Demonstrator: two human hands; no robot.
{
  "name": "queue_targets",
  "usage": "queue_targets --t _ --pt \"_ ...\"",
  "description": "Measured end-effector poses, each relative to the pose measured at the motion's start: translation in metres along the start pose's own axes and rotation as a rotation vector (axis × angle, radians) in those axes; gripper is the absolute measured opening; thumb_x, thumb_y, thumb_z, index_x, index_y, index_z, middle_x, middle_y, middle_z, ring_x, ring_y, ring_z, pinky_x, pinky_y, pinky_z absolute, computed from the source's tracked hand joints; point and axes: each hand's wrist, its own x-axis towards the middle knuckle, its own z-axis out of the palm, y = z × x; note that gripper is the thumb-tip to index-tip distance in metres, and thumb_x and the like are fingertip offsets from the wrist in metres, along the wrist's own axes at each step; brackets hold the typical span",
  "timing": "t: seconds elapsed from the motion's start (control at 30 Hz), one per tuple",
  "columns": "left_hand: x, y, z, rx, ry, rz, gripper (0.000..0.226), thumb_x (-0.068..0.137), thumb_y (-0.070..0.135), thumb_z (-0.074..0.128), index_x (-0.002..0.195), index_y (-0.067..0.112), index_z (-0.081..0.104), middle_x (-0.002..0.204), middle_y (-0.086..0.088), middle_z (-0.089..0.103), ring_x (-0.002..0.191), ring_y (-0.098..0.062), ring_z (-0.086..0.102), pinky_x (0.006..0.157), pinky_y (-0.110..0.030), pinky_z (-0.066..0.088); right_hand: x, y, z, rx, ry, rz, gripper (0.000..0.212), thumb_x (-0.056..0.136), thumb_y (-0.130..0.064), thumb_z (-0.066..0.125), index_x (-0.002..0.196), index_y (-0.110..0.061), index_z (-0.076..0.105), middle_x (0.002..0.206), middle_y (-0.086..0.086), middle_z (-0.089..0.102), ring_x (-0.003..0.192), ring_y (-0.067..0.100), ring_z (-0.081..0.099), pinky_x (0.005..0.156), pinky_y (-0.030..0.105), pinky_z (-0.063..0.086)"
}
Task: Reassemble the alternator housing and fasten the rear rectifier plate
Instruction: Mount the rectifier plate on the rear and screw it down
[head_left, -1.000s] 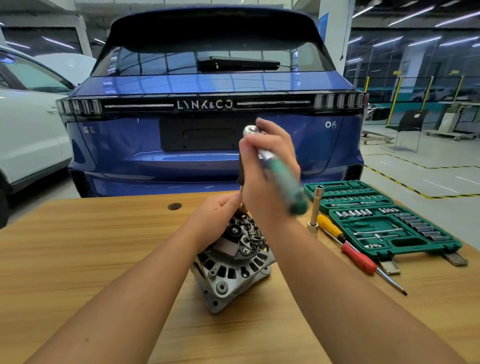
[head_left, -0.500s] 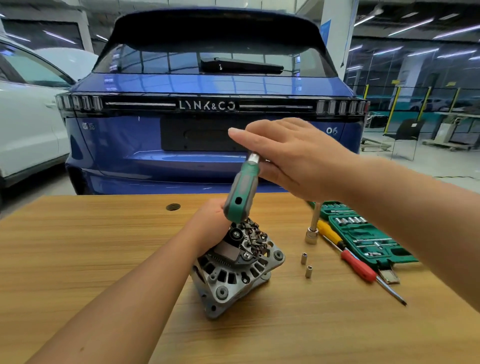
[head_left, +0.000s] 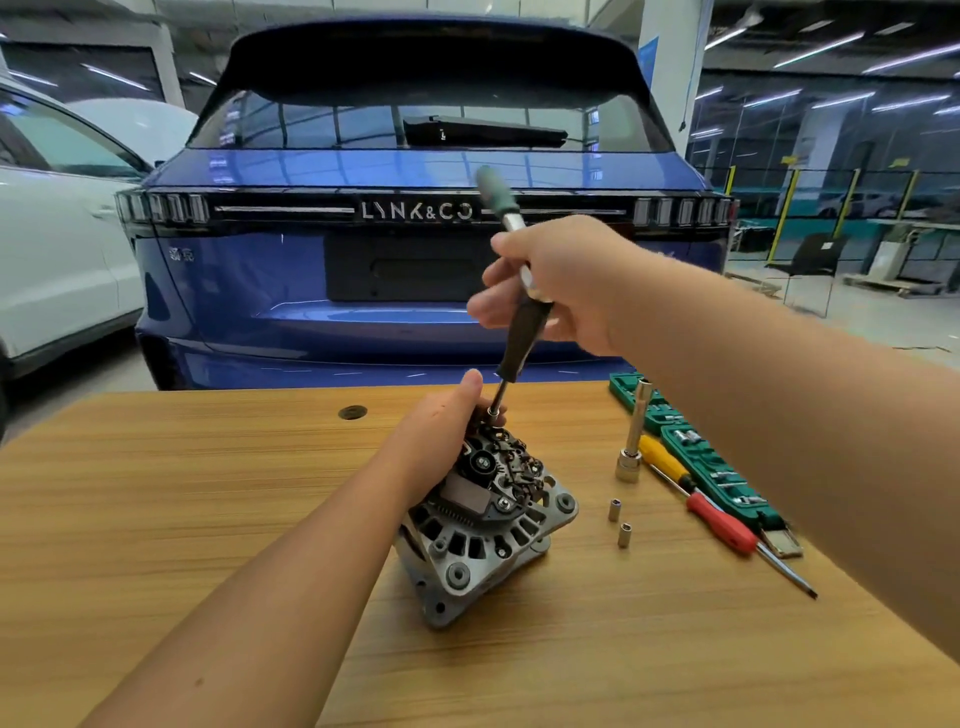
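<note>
- Head view. Alternator (head_left: 483, 525) sits tilted on the wooden tabletop (head_left: 156, 519), near centre, rear rectifier plate (head_left: 498, 473) facing up and toward the camera.
- Left hand (head_left: 441, 431): forearm reaches in from lower left; grip wrapped over the upper far edge of the alternator, thumb raised beside the driver shaft.
- Right hand (head_left: 561, 286): arm enters from the right, held above the alternator; grip clamped round the junction of a ratchet handle (head_left: 498, 200) and a black-handled driver (head_left: 522, 332).
- Ratchet handle, green, angles up and left out of the hand. Driver points down; its tip meets the top of the rectifier plate, just beside the left thumb.
- Green socket case (head_left: 727, 483), lid open, at the right edge of the tabletop, partly hidden by the right arm; holds rows of small metal sockets.
- Near the case: upright extension bar (head_left: 635, 436), two loose sockets (head_left: 620, 522), yellow screwdriver (head_left: 662, 460), red screwdriver (head_left: 727, 527).
- Blue car (head_left: 311, 286) behind the tabletop.
</note>
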Motion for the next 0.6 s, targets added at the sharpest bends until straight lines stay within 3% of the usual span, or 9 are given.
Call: queue_targets --t 0.1,0.23,0.37,0.43,0.53,0.6 --pt "0.000 -0.001 0.000 -0.035 0.017 -0.011 0.075 0.086 0.081 0.014 0.099 0.040 0.076 0.101 0.017 0.074 0.105 -0.009 0.065 0.101 -0.045 0.045 0.000 0.017 -0.001 0.633 0.125 0.066 0.017 0.106 -0.027 0.044 0.095 -0.016 0.051 0.082 0.011 0.078 0.080 0.025 0.077 0.075 0.039 0.052" --pt "0.001 -0.002 0.000 -0.022 0.016 0.007 0.070 0.095 0.074 0.017 0.100 0.038 0.076 0.096 0.018 0.075 0.102 -0.006 0.066 0.103 -0.045 0.044 -0.010 0.041 -0.001 1.244 0.115 -0.068 0.018 0.106 -0.019 0.047 0.089 -0.013 0.047 0.065 0.008 0.072 0.068 0.020 0.074 0.082 0.032 0.053" --pt "0.001 -0.003 -0.001 -0.013 -0.002 0.005 0.055 0.091 0.073 0.034 0.091 0.038 0.076 0.090 0.014 0.076 0.091 -0.010 0.070 0.091 -0.042 0.051 -0.022 0.056 0.008 1.349 -0.007 -0.186 0.003 0.100 -0.011 0.051 0.098 -0.009 0.052 0.063 0.005 0.069 0.055 0.016 0.070 0.083 0.029 0.051" --pt "0.000 -0.003 -0.001 0.003 -0.020 0.038 0.046 0.091 0.073 0.039 0.090 0.044 0.075 0.089 0.021 0.074 0.086 -0.003 0.068 0.082 -0.036 0.049 -0.023 0.060 0.007 1.315 -0.087 -0.223 0.004 0.094 -0.005 0.053 0.096 -0.008 0.054 0.065 0.003 0.067 0.058 0.014 0.068 0.086 0.029 0.050" --pt "-0.001 -0.002 -0.002 0.010 -0.031 0.069 0.048 0.086 0.077 0.042 0.091 0.042 0.074 0.091 0.030 0.071 0.090 0.001 0.066 0.078 -0.031 0.043 -0.020 0.069 -0.003 1.166 -0.229 -0.287 0.021 0.084 0.004 0.057 0.086 -0.016 0.051 0.074 -0.003 0.068 0.075 0.015 0.070 0.090 0.031 0.045" --pt "0.000 -0.003 -0.002 0.014 -0.047 0.080 0.044 0.086 0.077 0.046 0.095 0.043 0.072 0.093 0.034 0.068 0.096 0.002 0.064 0.079 -0.031 0.042 -0.017 0.077 -0.011 0.998 -0.313 -0.328 0.029 0.079 0.000 0.065 0.087 -0.023 0.049 0.088 -0.004 0.069 0.091 0.017 0.066 0.094 0.035 0.042"
